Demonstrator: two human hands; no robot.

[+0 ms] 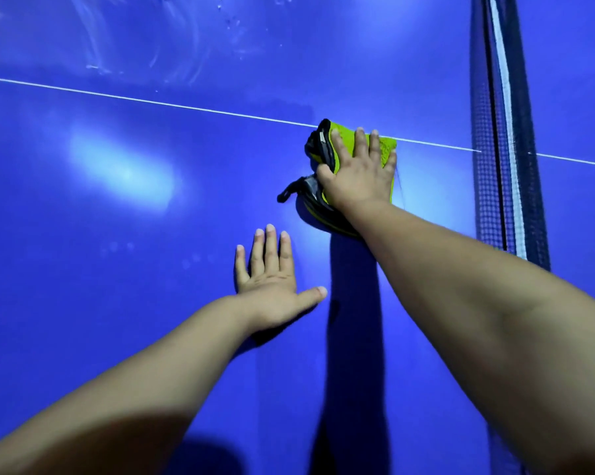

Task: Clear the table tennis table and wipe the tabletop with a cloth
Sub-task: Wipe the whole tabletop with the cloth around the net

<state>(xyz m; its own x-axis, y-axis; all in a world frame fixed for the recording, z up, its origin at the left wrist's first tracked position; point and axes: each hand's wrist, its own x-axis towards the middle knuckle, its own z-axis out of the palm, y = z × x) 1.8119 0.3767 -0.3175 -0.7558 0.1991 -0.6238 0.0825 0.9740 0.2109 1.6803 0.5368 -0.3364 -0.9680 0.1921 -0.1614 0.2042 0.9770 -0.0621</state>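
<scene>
Now right hand (pixel 359 173) flat on cloth (pixel 385 150), left hand (pixel 272 281) on tabletop (pixel 117 303).

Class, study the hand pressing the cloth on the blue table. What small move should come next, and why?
Probably slide the cloth away and leftwards over the white line. The right hand presses it flat at the line, close to the net. The left hand braces flat on the tabletop, and smeared streaks show beyond the line.
</scene>
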